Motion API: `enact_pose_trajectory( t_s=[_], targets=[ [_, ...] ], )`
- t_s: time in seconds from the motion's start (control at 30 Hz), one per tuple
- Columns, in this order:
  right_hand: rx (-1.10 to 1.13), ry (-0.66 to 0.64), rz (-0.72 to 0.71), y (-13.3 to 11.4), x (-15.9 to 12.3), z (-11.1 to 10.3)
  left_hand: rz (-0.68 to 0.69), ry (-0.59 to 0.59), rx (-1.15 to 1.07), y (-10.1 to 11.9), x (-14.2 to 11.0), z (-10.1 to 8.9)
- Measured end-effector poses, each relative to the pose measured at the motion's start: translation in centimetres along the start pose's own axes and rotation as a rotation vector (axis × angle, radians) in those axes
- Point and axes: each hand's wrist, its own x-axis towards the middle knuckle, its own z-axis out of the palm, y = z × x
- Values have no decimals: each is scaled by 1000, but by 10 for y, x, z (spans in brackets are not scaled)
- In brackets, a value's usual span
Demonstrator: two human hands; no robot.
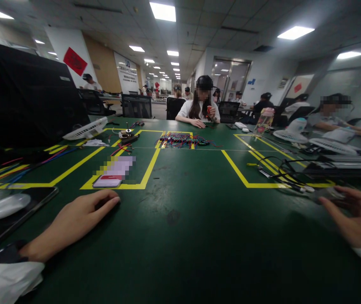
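Note:
My left hand point(73, 221) lies flat on the green table point(187, 236), palm down, fingers together and stretched out, holding nothing. It rests just in front of a red and white card point(107, 181) inside a yellow-taped box. My right hand point(356, 217) hovers low at the right edge, fingers stretched out, with nothing in it, close to a tangle of black cables point(286, 173). A black watch band sits on my left wrist.
A pile of coloured wired parts point(182, 140) lies mid-table. A dark tablet with a white object point(6, 209) is at the left, beside coloured wires. A person point(201, 105) sits across the table; another sits at the right. Small white fans stand left and right.

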Motion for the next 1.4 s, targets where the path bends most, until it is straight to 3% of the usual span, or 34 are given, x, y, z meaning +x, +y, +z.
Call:
enact_pose_trajectory(
  t_s=[0.23,0.33,0.43,0.53,0.73,0.8,0.9,1.0,1.17,1.27,1.4],
  targets=[
    [485,-292,-593,-197,-53,63,-8,23,-18,-8,2,3],
    [696,-420,-632,-256,-71,81,0,12,-35,-9,2,2],
    [727,-556,-582,-286,-80,89,8,4,-37,-6,1,1],
    [640,-648,-507,-292,-83,90,5,-4,-30,-2,0,0],
    [803,-553,-476,-291,-63,81,8,2,-40,1,-2,-2],
    [830,-619,-517,-293,-52,78,11,9,-42,1,-3,-2],
    [794,-817,-576,-297,-40,76,11,22,-44,0,-3,-2],
    [786,-930,-548,-298,-36,78,3,24,-47,0,-2,-1],
    [861,-971,-284,-295,-31,84,-10,-8,-48,4,-2,-3],
    [899,-899,-151,-285,-27,85,-10,-23,-50,6,-3,-5],
    [727,-837,-291,-260,-35,88,-9,-36,-55,4,-4,-5]
  ],
)
